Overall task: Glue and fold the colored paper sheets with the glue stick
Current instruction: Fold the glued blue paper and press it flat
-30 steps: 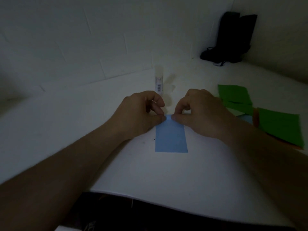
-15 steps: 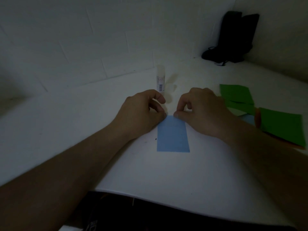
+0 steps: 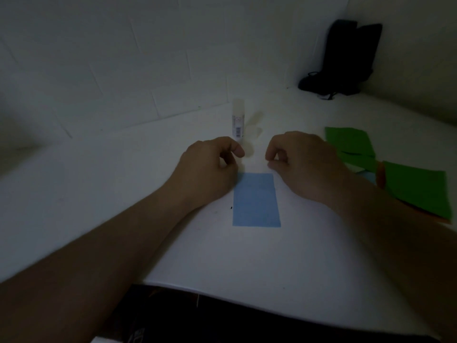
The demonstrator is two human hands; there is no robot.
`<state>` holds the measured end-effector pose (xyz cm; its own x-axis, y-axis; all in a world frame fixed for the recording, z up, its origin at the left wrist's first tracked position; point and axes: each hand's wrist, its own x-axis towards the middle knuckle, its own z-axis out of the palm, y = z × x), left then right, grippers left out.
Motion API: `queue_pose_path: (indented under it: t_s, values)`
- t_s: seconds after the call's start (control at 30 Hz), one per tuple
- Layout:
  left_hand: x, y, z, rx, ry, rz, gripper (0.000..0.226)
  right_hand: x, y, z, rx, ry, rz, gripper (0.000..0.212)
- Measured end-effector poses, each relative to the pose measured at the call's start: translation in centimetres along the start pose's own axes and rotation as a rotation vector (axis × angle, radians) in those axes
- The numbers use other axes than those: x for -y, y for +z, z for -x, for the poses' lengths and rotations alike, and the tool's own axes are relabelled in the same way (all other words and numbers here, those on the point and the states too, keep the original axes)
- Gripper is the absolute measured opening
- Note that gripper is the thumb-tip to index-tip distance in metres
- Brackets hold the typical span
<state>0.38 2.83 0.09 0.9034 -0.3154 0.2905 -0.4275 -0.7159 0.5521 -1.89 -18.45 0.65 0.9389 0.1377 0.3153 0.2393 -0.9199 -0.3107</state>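
Head view: the light is dim, so edges are hard to judge, and that is the main risk here. If the fold is not pressed flat while the glue is wet, the blue sheet may spring open or set crooked; a hand brushing forward could also tip the upright glue stick, which stands just behind the left knuckles.

The blue sheet lies flat on the table between the 2 hands. The left hand, fingers loosely curled, seems to touch the sheet's upper left corner without gripping it. The right hand, loosely curled too, sits just beside the upper right corner, holding nothing visible. Green sheets lie to the right.
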Motion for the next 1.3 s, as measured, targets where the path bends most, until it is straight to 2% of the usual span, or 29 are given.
queue_pose_path:
  t_s: [0.1, 0.23, 0.4, 0.57, 0.77, 1.1, 1.13, 1.2, 1.3]
  values:
    - [0.2, -0.4, 0.0, 0.133, 0.083, 0.021, 0.023, -0.7, -0.5, 0.1, 0.027, -0.031, -0.001, 0.019]
    - [0.7, -1.0, -0.2, 0.309, 0.156, -0.106, 0.074, -0.1, -0.8, 0.7, 0.140, -0.022, 0.046, 0.020]
    - [0.5, -0.9, -0.2, 0.337, 0.143, -0.123, 0.088, 1.4, -0.8, 1.1, 0.182, 0.066, -0.008, 0.015]
    - [0.0, -1.3, 0.0, 0.341, 0.149, -0.114, 0.098, 2.5, -0.3, 1.2, 0.118, 0.102, -0.078, 0.017]
    - [0.1, -1.4, 0.1, 0.350, 0.122, -0.139, 0.087, 1.7, -0.3, 1.2, 0.124, 0.099, 0.098, 0.023]
    - [0.0, -1.2, -0.1, 0.313, 0.110, -0.147, 0.088, 1.4, -0.2, 0.7, 0.209, 0.167, -0.045, 0.016]
    - [0.0, -1.2, -0.1, 0.297, 0.115, -0.143, 0.082, 1.4, -0.2, 0.6, 0.204, 0.167, -0.072, 0.015]
    - [-0.1, -1.0, -0.1, 0.253, 0.106, -0.101, 0.054, 1.3, -0.5, 0.5, 0.171, 0.154, -0.145, 0.014]
    - [-0.4, -0.9, -0.1, 0.201, 0.015, 0.074, 0.018, 1.4, -1.1, 0.3, 0.102, 0.136, -0.222, 0.011]
